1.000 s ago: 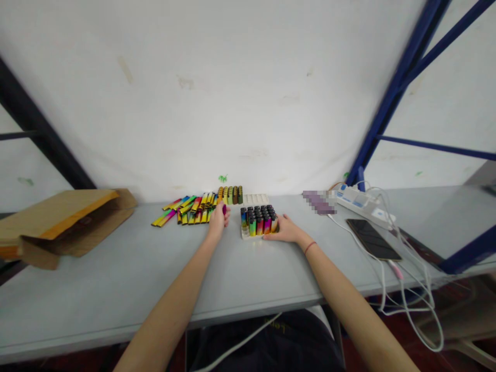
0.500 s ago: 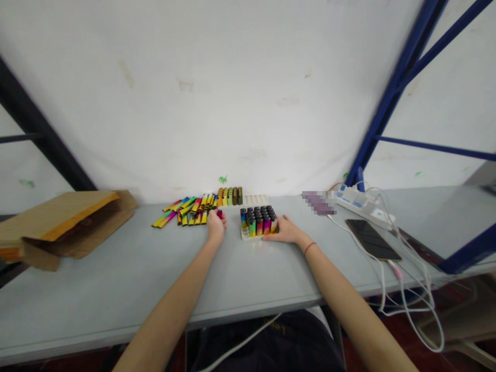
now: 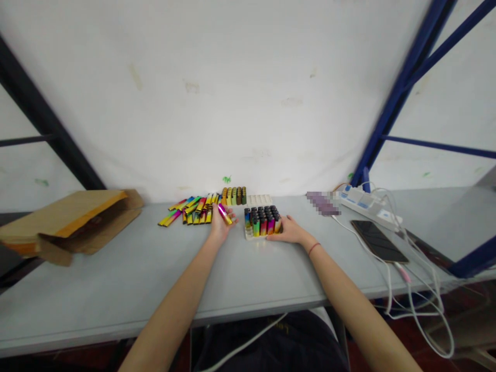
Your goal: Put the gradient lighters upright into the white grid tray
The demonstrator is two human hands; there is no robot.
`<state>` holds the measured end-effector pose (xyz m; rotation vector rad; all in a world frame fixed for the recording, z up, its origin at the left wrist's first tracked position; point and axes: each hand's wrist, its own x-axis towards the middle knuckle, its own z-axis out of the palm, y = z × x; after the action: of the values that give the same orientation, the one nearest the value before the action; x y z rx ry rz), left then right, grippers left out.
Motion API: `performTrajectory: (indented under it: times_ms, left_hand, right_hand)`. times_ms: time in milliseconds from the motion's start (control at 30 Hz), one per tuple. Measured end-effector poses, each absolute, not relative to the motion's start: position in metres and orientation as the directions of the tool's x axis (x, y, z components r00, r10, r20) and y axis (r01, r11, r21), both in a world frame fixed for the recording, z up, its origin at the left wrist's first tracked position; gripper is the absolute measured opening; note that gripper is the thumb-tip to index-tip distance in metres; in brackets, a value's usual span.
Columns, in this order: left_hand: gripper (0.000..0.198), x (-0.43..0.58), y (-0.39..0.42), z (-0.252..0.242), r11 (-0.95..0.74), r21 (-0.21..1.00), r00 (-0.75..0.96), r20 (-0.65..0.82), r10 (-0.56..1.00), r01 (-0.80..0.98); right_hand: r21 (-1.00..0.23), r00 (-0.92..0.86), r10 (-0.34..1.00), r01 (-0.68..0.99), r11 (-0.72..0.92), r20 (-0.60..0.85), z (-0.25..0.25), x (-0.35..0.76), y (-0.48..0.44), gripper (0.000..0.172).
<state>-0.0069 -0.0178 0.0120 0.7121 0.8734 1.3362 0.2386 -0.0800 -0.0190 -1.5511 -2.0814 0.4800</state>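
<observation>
Head view: the left hand (image 3: 220, 229) pinched a magenta-and-gold lighter (image 3: 225, 214) between thumb and fingers, just in front of a heap of loose rainbow lighter bodies (image 3: 191, 214) on the grey table (image 3: 116, 294). The right hand (image 3: 290, 231) lay with fingers extended, fingertips touching the right side of a white tray (image 3: 248, 235) holding upright black-capped lighters (image 3: 261, 222). A second white tray (image 3: 259, 200) stood behind it.
</observation>
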Motion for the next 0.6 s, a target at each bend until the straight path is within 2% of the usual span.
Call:
performTrajectory:
  times_ms: [200,400,533,600]
  left_hand:
    - [0.045,-0.005,-0.025,0.012,0.178,0.837,0.078,-0.162,0.984,-0.518]
    - [0.036,-0.001,-0.027,0.009,0.189,0.866,0.007,-0.210,0.978,-0.463]
    - [0.033,0.004,-0.029,0.004,0.125,0.905,-0.082,-0.172,0.982,-0.407]
    - [0.034,0.004,-0.028,0.004,0.106,0.919,-0.069,-0.142,0.988,-0.380]
  right_hand:
    - [-0.559,-0.231,0.958,0.778,0.288,0.172,-0.018,0.238,-0.081,0.070]
    - [-0.554,-0.232,0.960,0.784,0.280,0.156,-0.017,0.238,-0.081,0.069]
    - [-0.549,-0.236,0.960,0.787,0.279,0.149,-0.018,0.238,-0.080,0.068]
    - [-0.556,-0.238,0.961,0.783,0.277,0.144,-0.018,0.238,-0.080,0.068]
